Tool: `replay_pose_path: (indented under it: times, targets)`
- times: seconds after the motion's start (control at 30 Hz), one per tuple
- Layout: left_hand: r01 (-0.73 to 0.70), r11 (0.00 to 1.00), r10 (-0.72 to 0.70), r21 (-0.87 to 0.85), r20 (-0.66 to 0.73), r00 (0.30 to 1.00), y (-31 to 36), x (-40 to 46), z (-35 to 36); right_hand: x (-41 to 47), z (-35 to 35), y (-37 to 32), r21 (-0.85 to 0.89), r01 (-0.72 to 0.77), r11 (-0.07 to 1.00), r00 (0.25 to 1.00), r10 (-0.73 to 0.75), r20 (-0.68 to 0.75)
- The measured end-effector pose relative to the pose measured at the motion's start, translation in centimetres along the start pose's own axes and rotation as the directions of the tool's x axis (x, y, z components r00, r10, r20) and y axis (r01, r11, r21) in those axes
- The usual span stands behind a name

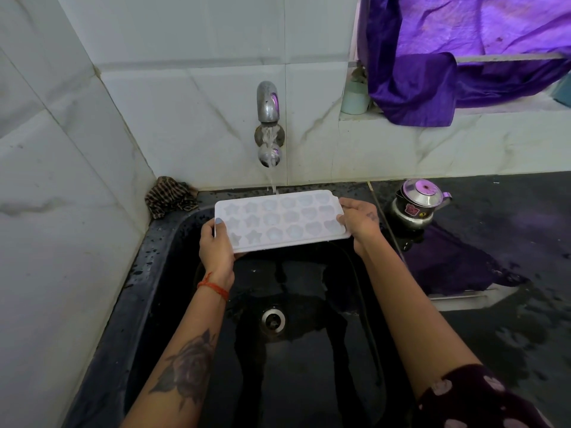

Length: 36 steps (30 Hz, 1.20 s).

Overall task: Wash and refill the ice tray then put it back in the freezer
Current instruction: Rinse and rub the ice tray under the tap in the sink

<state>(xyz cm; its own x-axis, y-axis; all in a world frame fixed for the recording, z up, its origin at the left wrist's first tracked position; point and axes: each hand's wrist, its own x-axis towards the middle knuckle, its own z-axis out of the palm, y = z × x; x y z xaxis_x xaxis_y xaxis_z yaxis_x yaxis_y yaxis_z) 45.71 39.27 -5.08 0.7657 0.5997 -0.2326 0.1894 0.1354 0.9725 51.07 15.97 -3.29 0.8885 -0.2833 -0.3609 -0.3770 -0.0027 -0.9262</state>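
The white ice tray [280, 221] is being held flat over the black sink [160, 273], with its cups facing up. Its long side is running left to right, from one hand to the other. The left hand [216, 247] is gripping the left short end, thumb on top. The right hand [358, 219] is gripping the right short end. The tap [267, 103] is running, and the water is falling just behind the tray's far edge, so the tray probably needs to go a little forward to catch it. A small metal kettle [417, 205] is sitting on the table to the right, and a striped cloth [170, 196] is lying in the corner.
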Motion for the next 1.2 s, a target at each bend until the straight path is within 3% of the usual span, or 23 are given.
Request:
replay_pose_path:
  times: [0.6, 0.93, 1.2]
  targets:
    - [0.069, 0.997, -0.068, -0.04, 0.019, 0.997, -0.1, -1.9, 2.4, 1.5, -2.7, 0.0, -0.016, 0.019, 1.0, 1.0, -0.018, 0.022]
    - [0.076, 0.997, -0.079, -0.031, -0.079, 0.994, -0.8, -2.5, 2.2, 0.6, -3.3, 0.2, -0.029, 0.019, 0.999, 0.999, -0.018, 0.041]
    - [0.075, 0.997, -0.075, -0.011, -0.014, 0.997, -0.4, -3.1, 3.3, -0.2, -4.6, -0.1, -0.035, -0.031, 0.999, 0.998, 0.029, -0.057]
